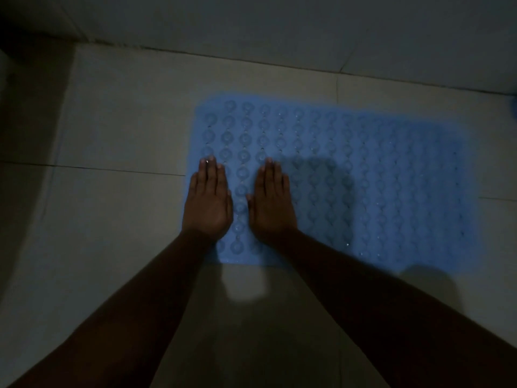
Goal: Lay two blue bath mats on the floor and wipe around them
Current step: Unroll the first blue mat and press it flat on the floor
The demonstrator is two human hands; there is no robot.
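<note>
A blue bath mat (377,177) with rows of round bumps and small holes lies flat on the pale tiled floor (120,135). My left hand (208,200) rests palm down on the mat's left edge, fingers straight and together, holding nothing. My right hand (271,200) lies flat on the mat just to the right of it, also palm down with nothing in it. Both forearms reach in from the bottom of the view. A small patch of blue (514,107) shows at the right edge of the frame; I cannot tell what it is.
The room is dim. A wall (251,21) meets the floor along the far side, just beyond the mat. A dark vertical surface (30,107) stands at the left. Bare tile lies left of the mat and in front of it.
</note>
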